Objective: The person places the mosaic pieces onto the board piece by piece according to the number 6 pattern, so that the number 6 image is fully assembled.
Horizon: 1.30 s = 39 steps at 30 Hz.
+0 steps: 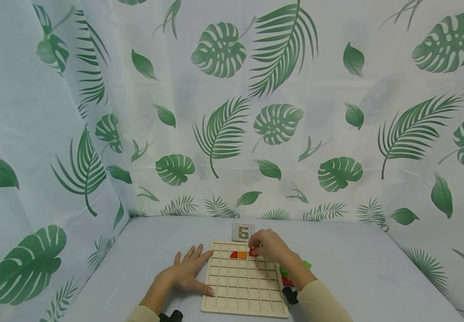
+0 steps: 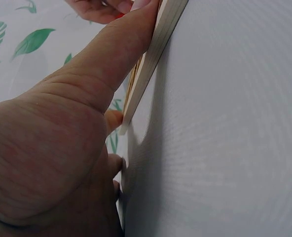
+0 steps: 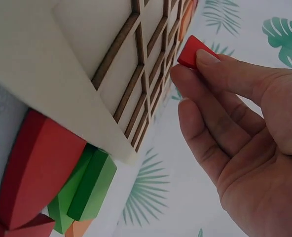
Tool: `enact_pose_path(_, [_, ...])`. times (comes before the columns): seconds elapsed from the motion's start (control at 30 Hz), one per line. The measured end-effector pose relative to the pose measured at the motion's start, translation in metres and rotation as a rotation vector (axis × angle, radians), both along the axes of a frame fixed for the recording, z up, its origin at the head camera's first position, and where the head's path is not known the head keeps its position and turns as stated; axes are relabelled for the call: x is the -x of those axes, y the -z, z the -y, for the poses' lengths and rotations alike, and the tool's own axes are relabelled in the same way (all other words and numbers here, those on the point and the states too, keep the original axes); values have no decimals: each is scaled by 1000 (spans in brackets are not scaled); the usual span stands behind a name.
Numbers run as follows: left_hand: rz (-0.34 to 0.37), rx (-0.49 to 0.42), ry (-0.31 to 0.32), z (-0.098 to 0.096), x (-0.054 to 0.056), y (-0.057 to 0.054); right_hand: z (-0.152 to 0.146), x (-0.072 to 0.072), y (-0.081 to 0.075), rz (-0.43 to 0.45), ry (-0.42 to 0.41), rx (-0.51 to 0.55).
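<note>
A wooden grid board (image 1: 238, 286) lies on the table, its squares edged by raised strips. In its second row sit a red quarter-round block (image 1: 234, 255) and an orange square block (image 1: 242, 255). My right hand (image 1: 270, 246) pinches a red block (image 3: 193, 51) between thumb and fingers, over the board just right of the orange one. With fingers spread, my left hand (image 1: 187, 270) rests at the board's left side; its thumb (image 2: 111, 54) touches the board's edge.
Behind the board lies a small pattern card (image 1: 243, 232) with a coloured figure on a grid. Along the board's right edge are loose red blocks (image 3: 40, 163) and green blocks (image 3: 89, 185), partly under my right forearm. A leaf-print curtain (image 1: 232, 134) stands behind the table.
</note>
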State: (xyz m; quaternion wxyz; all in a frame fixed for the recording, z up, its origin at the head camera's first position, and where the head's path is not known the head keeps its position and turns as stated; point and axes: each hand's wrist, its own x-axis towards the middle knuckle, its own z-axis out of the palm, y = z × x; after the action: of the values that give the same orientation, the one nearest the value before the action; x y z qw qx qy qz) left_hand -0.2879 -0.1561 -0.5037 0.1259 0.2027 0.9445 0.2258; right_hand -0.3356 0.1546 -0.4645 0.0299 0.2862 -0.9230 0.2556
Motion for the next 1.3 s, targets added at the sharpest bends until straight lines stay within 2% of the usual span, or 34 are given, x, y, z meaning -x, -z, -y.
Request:
enact_pose_path(0.6, [-9, 9, 15, 1, 0, 2, 5, -1, 5, 22, -22, -11])
enact_pose_path(1.13, [-10, 18, 15, 2, 2, 2, 5, 3, 9, -12, -14, -38])
enact_pose_path(1.3, [-11, 17, 2, 1, 1, 2, 4, 4, 11, 7, -20, -50])
